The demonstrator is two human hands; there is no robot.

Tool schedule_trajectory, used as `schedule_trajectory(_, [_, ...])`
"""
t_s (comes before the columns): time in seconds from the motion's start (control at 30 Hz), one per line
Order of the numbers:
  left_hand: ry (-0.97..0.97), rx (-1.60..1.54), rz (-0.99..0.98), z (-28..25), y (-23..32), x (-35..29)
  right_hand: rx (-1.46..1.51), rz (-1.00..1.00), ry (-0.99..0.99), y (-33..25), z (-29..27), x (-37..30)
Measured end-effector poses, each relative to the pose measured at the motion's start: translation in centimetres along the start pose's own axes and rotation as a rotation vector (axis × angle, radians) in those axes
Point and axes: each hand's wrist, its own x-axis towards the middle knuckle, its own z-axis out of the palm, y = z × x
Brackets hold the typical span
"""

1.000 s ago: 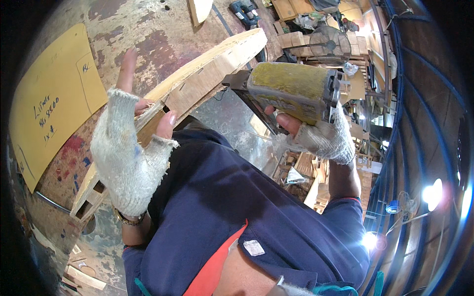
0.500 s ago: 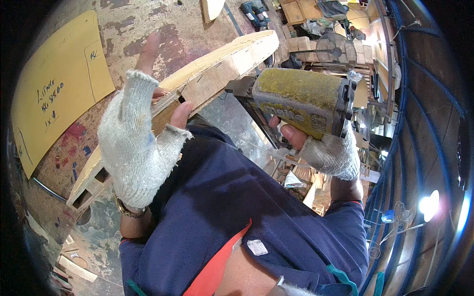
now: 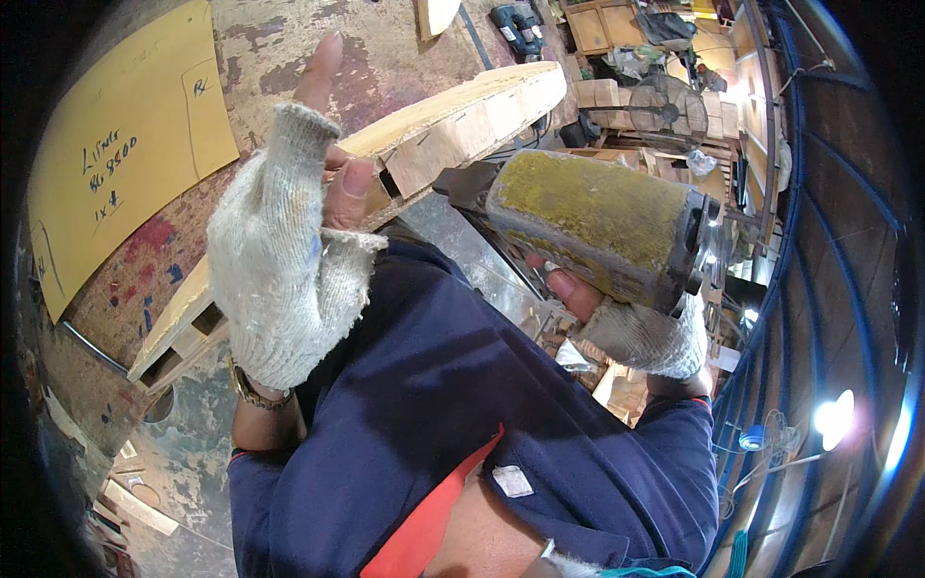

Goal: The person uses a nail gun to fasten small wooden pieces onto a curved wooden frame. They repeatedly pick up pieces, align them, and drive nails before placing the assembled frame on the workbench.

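Observation:
A long curved frame piece of plywood and wood strips (image 3: 462, 125) lies at the bench edge, with square gaps along its near side and staples in its face. My left hand (image 3: 279, 241), in a white fingerless knit glove, grips its middle between thumb and fingers, while the index finger points away over the bench. In my right hand (image 3: 641, 332), gloved alike, is a worn grey and yellow pneumatic stapler (image 3: 588, 217). Its dark nose (image 3: 462, 183) points left, close to the frame's near face beside a gap. Whether the nose touches the wood I cannot tell.
A yellow sheet with handwriting (image 3: 125, 154) lies on the paint-stained bench (image 3: 279, 48) at left. Beyond the frame are another wood piece (image 3: 438, 17) and a dark cordless tool (image 3: 520, 31). A fan (image 3: 665, 106) and stacked wood stand at the far right; offcuts (image 3: 140, 506) lie lower left.
The view has shifted slightly. My left thumb has moved up onto the wood, nearer the other fingers. The stapler has tilted a little, its nose still near the frame.

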Motion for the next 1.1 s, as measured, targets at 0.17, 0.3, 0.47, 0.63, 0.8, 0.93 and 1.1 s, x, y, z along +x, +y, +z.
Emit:
schedule_trajectory(0.17, [0.054, -0.109, 0.011, 0.5, -0.6, -0.2, 0.002, 0.044, -0.012, 0.3, 0.3, -0.2])
schedule_trajectory(0.3, [0.064, -0.097, -0.037, 0.4, -0.2, -0.2, -0.090, -0.123, -0.091, 0.4, 0.1, 0.5])
schedule_trajectory(0.47, [0.005, -0.146, -0.093, 0.0, 0.0, -0.1, 0.052, -0.092, -0.001, -0.4, 0.9, 1.7])
schedule_trajectory(0.63, [0.003, -0.101, 0.120, 0.6, -0.6, -0.2, 0.633, -0.003, 0.339, -1.8, 0.6, 1.3])
schedule_trajectory(0.8, [-0.302, 0.258, 0.210, 0.2, 0.6, -1.5, 0.585, 0.128, 0.445, -0.1, -1.6, 1.7])
schedule_trajectory(0.93, [-0.389, 0.318, 0.247, 1.2, 0.9, -4.2, 0.563, 0.243, 0.468, 1.8, -2.0, 1.6])
schedule_trajectory(1.1, [-0.457, 0.313, 0.245, 1.1, 1.4, -5.2, 0.605, 0.322, 0.381, 4.2, -1.0, 0.3])
